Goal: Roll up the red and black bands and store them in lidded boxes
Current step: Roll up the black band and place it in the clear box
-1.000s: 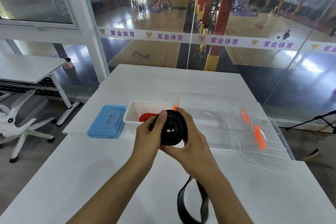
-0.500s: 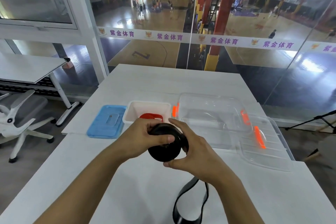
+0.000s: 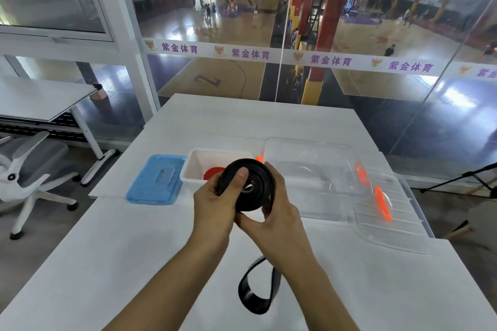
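Observation:
A black band (image 3: 252, 188), mostly wound into a thick roll, is held up above the white table (image 3: 134, 250). My left hand (image 3: 215, 204) grips the roll from the left with the thumb on its face. My right hand (image 3: 274, 220) holds it from below and the right. The band's loose end hangs in a loop under my right wrist. Behind the roll, a rolled red band (image 3: 211, 172) lies in a small white box (image 3: 200, 162). That box's blue lid (image 3: 156, 180) lies to its left.
A large clear box (image 3: 309, 169) with orange clips stands at the right, its clear lid (image 3: 390, 212) lying against its right side. A white office chair (image 3: 24, 177) and another table stand at the left. A glass wall runs behind the table.
The roll has been turned so its spiral face points at me again, and my left thumb now lies across that face. The hanging loop has grown shorter.

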`<state>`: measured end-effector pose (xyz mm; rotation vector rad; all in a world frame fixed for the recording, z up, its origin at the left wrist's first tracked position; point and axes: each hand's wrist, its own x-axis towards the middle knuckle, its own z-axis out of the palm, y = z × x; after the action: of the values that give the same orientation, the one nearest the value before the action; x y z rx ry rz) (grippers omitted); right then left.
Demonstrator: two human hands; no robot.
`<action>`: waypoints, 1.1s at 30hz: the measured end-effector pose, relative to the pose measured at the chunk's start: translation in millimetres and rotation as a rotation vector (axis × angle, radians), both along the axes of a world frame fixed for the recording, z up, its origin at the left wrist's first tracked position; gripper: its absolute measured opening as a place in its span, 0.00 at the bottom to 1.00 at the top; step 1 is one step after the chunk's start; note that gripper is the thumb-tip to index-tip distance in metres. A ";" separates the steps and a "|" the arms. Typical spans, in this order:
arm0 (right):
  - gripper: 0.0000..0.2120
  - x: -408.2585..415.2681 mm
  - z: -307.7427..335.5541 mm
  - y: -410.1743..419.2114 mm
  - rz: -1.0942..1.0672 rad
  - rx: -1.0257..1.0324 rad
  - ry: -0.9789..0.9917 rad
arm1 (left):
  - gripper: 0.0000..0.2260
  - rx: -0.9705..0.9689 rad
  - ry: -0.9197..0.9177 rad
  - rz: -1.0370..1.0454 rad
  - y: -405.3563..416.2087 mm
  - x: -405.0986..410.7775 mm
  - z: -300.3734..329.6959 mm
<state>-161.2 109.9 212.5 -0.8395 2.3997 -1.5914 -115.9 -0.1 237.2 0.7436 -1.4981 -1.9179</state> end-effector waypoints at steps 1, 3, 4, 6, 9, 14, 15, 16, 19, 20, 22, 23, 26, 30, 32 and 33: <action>0.48 2.2 -0.2 -1.6 -0.030 -0.011 -0.011 | 0.11 0.024 0.003 -0.005 3.6 -0.2 -1.1; 0.47 3.5 0.3 0.1 -0.059 -0.020 -0.021 | 0.11 0.024 -0.024 -0.055 5.9 -0.1 -4.2; 0.45 1.9 -0.1 2.2 -0.049 -0.030 -0.027 | 0.11 0.015 -0.052 -0.091 4.0 0.2 -4.7; 0.40 -4.2 1.6 9.0 0.013 -0.026 -0.033 | 0.11 0.028 -0.109 -0.174 -4.4 2.3 -4.0; 0.41 -18.6 8.6 21.9 0.174 0.072 0.004 | 0.12 0.017 -0.174 -0.363 -23.1 9.1 -1.1; 0.47 -29.9 7.2 27.3 0.362 0.257 0.017 | 0.12 -0.234 -0.317 -0.612 -43.2 15.8 6.8; 0.47 -28.8 5.8 26.1 0.376 0.269 0.017 | 0.10 -0.298 -0.345 -0.615 -43.5 16.5 6.6; 0.47 -27.2 4.5 25.1 0.385 0.270 0.018 | 0.09 -0.348 -0.363 -0.597 -43.8 16.8 5.0; 0.45 -23.8 3.1 23.1 0.372 0.257 0.045 | 0.08 -0.401 -0.330 -0.497 -42.0 18.3 -0.8; 0.44 -23.5 2.8 23.0 0.353 0.257 0.056 | 0.07 -0.403 -0.302 -0.450 -40.9 18.4 -2.7; 0.38 -24.9 1.2 22.8 0.303 0.237 0.040 | 0.06 -0.393 -0.251 -0.336 -39.6 16.8 -6.2; 0.33 -25.9 -0.1 22.8 0.268 0.226 0.018 | 0.06 -0.393 -0.235 -0.281 -38.4 15.9 -6.7; 0.24 -25.3 -4.2 21.9 0.181 0.184 -0.031 | 0.04 -0.352 -0.195 -0.159 -34.2 12.0 -8.5; 0.25 -16.7 -7.5 15.3 0.132 0.173 -0.081 | 0.09 -0.176 -0.111 0.017 -32.4 6.5 -5.3; 0.31 -11.6 -11.2 9.9 0.104 0.148 -0.087 | 0.12 -0.094 -0.086 0.092 -30.6 2.7 -5.5; 0.36 -7.3 -12.0 6.0 0.098 0.131 -0.085 | 0.12 -0.055 -0.075 0.116 -28.1 1.3 -6.1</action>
<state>-168.5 115.8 200.5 -0.8333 2.3364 -1.3886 -114.6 -28.2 231.1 0.8669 -1.5125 -1.7734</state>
